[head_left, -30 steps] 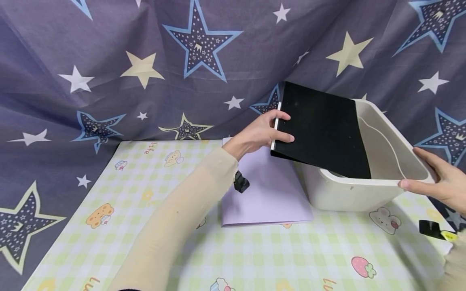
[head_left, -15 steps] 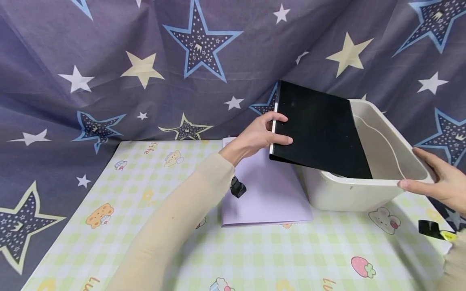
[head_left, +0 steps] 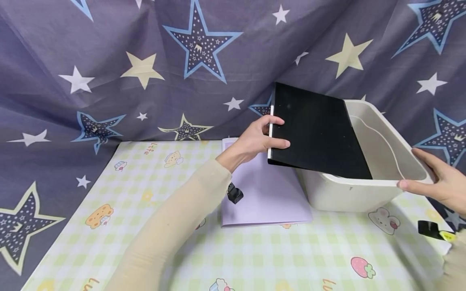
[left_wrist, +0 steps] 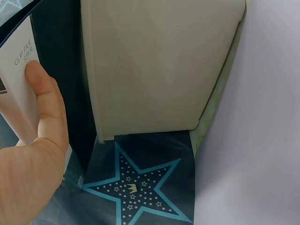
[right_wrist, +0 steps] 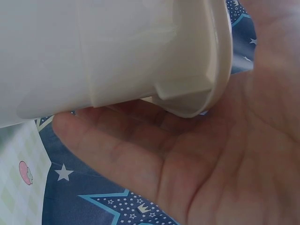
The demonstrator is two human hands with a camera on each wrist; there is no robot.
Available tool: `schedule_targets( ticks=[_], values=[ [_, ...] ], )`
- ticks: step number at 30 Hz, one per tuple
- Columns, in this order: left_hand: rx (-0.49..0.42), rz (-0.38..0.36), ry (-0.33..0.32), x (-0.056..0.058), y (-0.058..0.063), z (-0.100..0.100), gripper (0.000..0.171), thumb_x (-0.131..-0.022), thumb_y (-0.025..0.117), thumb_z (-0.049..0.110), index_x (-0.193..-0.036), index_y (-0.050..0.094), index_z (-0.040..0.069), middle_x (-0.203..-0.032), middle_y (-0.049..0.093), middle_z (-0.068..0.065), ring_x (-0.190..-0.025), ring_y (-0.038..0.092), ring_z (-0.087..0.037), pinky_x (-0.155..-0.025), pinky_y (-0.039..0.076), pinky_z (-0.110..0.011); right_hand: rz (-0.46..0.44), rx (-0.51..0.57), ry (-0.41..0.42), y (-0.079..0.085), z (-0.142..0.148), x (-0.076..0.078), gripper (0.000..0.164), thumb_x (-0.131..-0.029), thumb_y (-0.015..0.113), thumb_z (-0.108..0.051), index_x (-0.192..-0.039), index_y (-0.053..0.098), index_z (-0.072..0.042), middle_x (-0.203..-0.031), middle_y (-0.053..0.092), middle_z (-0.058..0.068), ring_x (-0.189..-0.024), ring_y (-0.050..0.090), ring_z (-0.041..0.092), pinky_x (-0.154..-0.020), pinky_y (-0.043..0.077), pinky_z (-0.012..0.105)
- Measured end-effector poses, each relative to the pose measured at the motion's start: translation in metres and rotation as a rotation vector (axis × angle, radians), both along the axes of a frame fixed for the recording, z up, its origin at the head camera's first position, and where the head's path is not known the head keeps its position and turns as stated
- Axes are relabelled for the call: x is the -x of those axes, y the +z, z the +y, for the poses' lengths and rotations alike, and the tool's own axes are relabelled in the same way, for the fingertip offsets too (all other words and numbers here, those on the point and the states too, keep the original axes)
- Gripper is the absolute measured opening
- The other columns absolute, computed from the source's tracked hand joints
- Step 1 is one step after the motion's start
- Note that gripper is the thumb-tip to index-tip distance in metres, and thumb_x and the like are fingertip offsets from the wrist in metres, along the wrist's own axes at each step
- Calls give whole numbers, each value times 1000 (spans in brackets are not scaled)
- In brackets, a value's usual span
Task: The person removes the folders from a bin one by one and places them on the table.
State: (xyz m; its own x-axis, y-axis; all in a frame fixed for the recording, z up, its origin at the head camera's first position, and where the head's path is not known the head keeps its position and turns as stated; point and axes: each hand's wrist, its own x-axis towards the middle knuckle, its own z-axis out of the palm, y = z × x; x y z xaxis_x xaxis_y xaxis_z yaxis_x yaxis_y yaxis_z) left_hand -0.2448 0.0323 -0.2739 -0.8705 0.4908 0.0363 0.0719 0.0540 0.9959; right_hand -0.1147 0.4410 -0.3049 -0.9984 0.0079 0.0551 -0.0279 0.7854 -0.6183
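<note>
A black clip file (head_left: 314, 131) lies tilted across the left part of a white plastic bin (head_left: 358, 196), its left end raised. My left hand (head_left: 251, 139) grips the spine end, thumb and fingers on either side. In the left wrist view, the thumb presses on the white spine label (left_wrist: 21, 70) printed "CLIP FILE". My right hand (head_left: 442, 184) holds the bin's right corner, with the thumb over the rim. In the right wrist view, its fingers (right_wrist: 122, 157) lie under the rim against the bin's outer wall. A white cord-like line (head_left: 382, 137) shows inside the bin.
A pale purple folder (head_left: 263, 198) lies flat on the table, left of the bin and partly under the left arm. The checked tablecloth (head_left: 284, 258) covers the table. A dark curtain with stars (head_left: 233, 52) hangs behind it.
My left hand has drawn the clip file a little to the left, so more of the bin's opening shows. The right hand and the bin have hardly moved.
</note>
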Motion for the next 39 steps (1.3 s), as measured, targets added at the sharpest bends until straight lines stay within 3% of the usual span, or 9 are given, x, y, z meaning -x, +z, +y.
schedule_targets(
  ticks=[3,10,21,23,25,28,32,35,39],
  values=[
    [-18,1,9,-1,-2,-1,59,-70,83,4,-121,56,16,-97,55,-17,-71,64,-26,-68,54,-33,4,10,8,0,1,0,106,-84,74,-20,-151,-6,-4,-140,21,44,-88,25,-21,-62,30,1],
    [-16,5,29,-5,-5,-3,58,-72,82,6,-122,55,19,-97,55,-15,-72,61,-25,-65,52,-31,7,19,10,0,1,0,105,-84,74,-19,-151,-6,-4,-139,22,44,-87,26,-21,-62,30,1],
    [-119,-49,27,-11,-8,-6,61,-73,78,-3,-126,53,14,-92,57,-14,-73,64,-25,-70,55,-36,11,-5,2,0,2,0,106,-83,75,-21,-152,-4,-5,-140,23,43,-90,27,-17,-63,29,1],
    [-130,-59,26,-12,-8,-7,61,-73,78,-5,-126,52,14,-93,56,-15,-74,64,-25,-70,55,-36,9,-7,1,1,1,0,106,-83,75,-21,-152,-5,-4,-139,23,44,-99,40,-5,-62,29,1],
    [-140,-67,26,-13,-8,-8,62,-73,77,-5,-126,52,14,-96,57,-15,-76,64,-25,-71,55,-36,6,-13,-3,1,1,0,106,-84,74,-22,-151,-5,-4,-140,22,44,-107,46,19,-61,28,1],
    [-160,-72,32,-15,-8,-9,61,-73,77,-6,-126,52,14,-99,57,-15,-78,63,-25,-72,55,-36,-3,-11,-3,1,0,0,106,-84,74,-22,-151,-7,-3,-140,20,45,-109,33,52,-60,28,2],
    [-197,-72,44,-18,-7,-11,61,-73,76,-8,-125,52,13,-101,57,-15,-79,64,-24,-73,55,-37,-10,-4,6,1,0,1,107,-85,73,-21,-150,-9,-3,-140,19,45,-109,34,52,-59,29,2],
    [-219,-68,51,-20,-6,-13,61,-73,75,-10,-125,52,12,-101,56,-15,-80,64,-24,-74,55,-36,-7,-4,7,1,1,1,107,-85,74,-21,-151,-8,-3,-139,20,45,-106,45,23,-60,30,2],
    [-245,-69,53,-23,-5,-16,61,-73,74,-12,-126,51,10,-106,57,-15,-87,65,-23,-77,55,-36,-3,-6,6,1,1,1,106,-84,74,-21,-151,-8,-3,-140,20,44,-106,45,23,-60,29,2]
  ],
)
